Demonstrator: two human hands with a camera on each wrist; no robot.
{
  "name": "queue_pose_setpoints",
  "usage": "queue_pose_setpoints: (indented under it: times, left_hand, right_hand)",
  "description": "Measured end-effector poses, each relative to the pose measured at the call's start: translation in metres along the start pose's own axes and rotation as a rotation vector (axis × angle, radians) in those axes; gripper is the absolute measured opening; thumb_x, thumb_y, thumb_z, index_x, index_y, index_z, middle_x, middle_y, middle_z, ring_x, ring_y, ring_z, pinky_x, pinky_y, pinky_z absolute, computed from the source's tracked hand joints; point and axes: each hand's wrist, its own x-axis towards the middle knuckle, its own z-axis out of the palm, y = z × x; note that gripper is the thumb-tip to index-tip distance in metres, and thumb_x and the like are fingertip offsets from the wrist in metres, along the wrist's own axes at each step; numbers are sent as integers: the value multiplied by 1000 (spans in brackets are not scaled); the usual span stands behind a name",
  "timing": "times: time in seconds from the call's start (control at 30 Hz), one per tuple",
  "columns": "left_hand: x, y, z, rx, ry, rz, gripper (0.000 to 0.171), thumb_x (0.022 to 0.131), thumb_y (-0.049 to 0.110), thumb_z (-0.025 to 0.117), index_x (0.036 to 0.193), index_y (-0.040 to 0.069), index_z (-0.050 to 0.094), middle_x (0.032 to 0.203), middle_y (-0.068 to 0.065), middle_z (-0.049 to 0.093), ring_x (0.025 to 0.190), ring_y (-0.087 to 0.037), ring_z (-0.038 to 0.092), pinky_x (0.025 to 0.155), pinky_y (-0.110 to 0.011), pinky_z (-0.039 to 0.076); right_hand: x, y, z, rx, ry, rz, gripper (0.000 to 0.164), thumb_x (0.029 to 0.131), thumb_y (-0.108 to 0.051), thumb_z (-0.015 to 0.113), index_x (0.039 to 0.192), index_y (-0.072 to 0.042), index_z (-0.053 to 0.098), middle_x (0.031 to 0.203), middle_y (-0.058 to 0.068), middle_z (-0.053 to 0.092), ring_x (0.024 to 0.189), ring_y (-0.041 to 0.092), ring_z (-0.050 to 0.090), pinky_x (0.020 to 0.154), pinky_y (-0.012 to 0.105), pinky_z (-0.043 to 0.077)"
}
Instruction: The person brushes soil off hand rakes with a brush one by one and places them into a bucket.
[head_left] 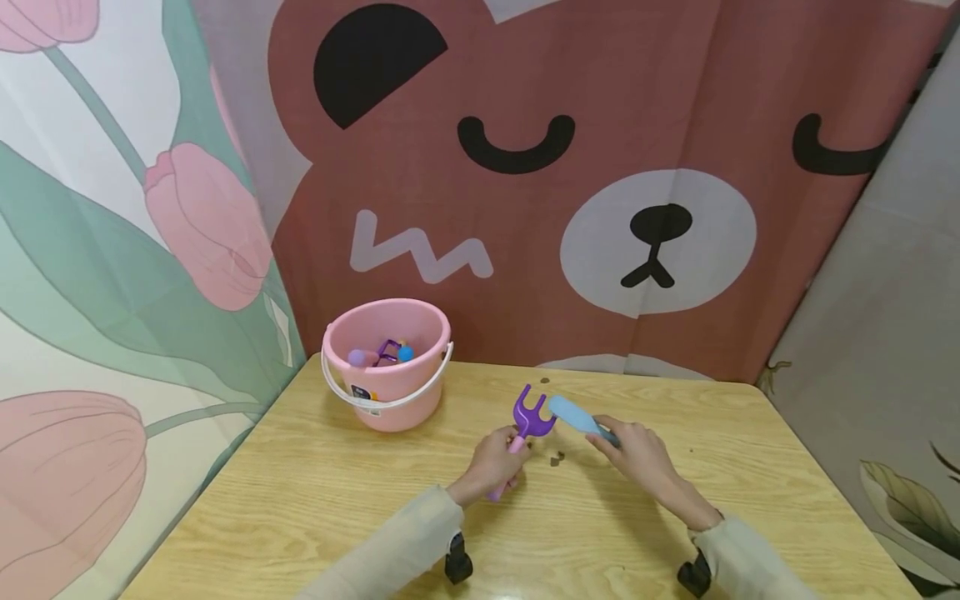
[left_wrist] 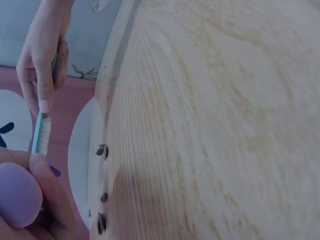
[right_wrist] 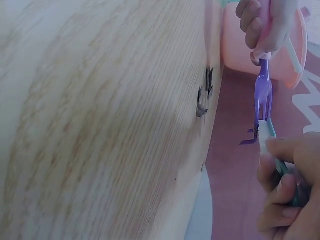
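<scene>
My left hand [head_left: 493, 460] grips the pink handle of a toy garden fork [head_left: 534, 419] with purple tines, held above the table. In the left wrist view, the rounded handle end [left_wrist: 19, 195] sticks out of that hand. My right hand [head_left: 643, 454] holds a light blue brush [head_left: 573, 414] with white bristles. In the right wrist view, the bristles [right_wrist: 263, 137] face the table side and meet the purple tines [right_wrist: 263, 97]. Several dark bits of dirt [head_left: 557, 459] lie on the wood below the tools.
A pink bucket [head_left: 397, 417] with a white handle stands at the table's back left. Purple and blue toy pieces [head_left: 405, 353] lie inside it. The wooden table [head_left: 300, 508] reaches back to a bear-print curtain [head_left: 525, 317].
</scene>
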Motion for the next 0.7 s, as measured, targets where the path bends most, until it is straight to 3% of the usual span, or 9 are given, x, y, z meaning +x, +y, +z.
queue_pose_setpoints:
  times: [0.47, 0.7]
  left_hand:
    - [0, 0, 1, 18, 6, -6, 23, 95, 14, 65, 110, -3, 61, 68, -13, 60, 41, -10, 48, 36, -22, 43]
    - [0, 1, 3, -4, -10, -19, 14, 96, 15, 64, 103, 2, 61, 70, -15, 61, 42, -11, 48, 37, -23, 44]
  right_hand:
    - [2, -1, 1, -30, 35, 1, 39, 94, -26, 69, 124, 0, 66, 46, -12, 32, 40, 2, 19, 40, 17, 15]
    - [0, 1, -3, -49, 49, 23, 40, 96, -26, 68, 124, 2, 65, 46, -11, 33, 40, 2, 19, 40, 19, 16]
